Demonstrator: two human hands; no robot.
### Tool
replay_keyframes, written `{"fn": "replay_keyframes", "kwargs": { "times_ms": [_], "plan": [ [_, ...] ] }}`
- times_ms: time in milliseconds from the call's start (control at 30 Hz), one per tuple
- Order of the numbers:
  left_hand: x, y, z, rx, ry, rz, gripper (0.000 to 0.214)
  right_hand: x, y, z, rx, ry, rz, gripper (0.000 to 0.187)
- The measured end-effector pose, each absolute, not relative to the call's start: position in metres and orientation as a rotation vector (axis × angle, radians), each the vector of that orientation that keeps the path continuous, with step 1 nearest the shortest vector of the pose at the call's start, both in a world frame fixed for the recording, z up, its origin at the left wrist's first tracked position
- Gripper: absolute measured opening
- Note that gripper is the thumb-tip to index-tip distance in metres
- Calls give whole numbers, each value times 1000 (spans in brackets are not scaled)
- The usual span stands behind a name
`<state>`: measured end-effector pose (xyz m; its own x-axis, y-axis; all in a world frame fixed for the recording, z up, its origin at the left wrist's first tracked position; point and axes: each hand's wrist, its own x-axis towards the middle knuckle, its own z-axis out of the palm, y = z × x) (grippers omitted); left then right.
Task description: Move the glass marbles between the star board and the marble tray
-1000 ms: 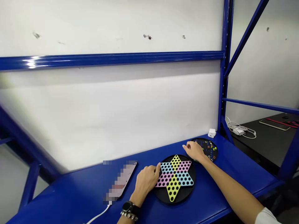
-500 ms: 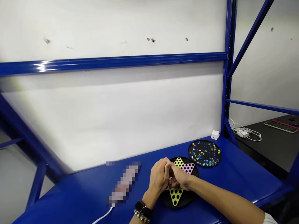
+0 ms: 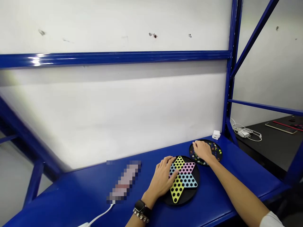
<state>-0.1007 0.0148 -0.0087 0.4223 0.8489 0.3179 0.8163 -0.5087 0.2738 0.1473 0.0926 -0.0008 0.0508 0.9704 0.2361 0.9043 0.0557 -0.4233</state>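
Observation:
My left hand (image 3: 162, 178) lies with its fingers spread on the left side of a star-shaped Chinese checkers board (image 3: 187, 180), which has yellow, pink and blue points on a round black base. My right hand (image 3: 203, 151) rests with bunched fingers on a round black tray (image 3: 217, 152) of small coloured marbles, just behind the board. Whatever is under those fingers is hidden. A black smartwatch (image 3: 140, 207) and a beaded bracelet (image 3: 140, 215) sit on my left wrist.
Both round pieces sit on a blue padded bench (image 3: 236, 176) before a white wall and blue steel uprights. To the left lies a pixelated phone (image 3: 124, 181) with a white cable (image 3: 100, 214). A white charger (image 3: 216, 135) stands behind the tray.
My hands were together over the board and have now parted. My right hand has moved back and right onto the marble tray, and my left hand has opened on the board.

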Motion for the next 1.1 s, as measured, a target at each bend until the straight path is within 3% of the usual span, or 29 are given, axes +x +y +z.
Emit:
{"fn": "replay_keyframes", "kwargs": {
  "times_ms": [133, 300, 433, 633, 1100],
  "plan": [
    [-110, 17, -12, 2580, 1443, 434, 63, 176, 105, -15, -2161, -1883, 117, 35],
    [-116, 20, -14, 2522, 1456, 204, 84, 165, 103, -17, -2107, -1914, -22, 41],
    [-116, 23, -18, 2505, 1593, 151, 81, 137, 86, -7, -1784, -1996, 9, 43],
    [-125, 30, -29, 2491, 1783, 247, 67, 87, 45, -11, -1122, -2490, 381, 50],
    [-133, 31, -35, 2537, 1651, 275, 58, 78, 38, -17, -1050, -2528, 510, 57]
  ]
}}
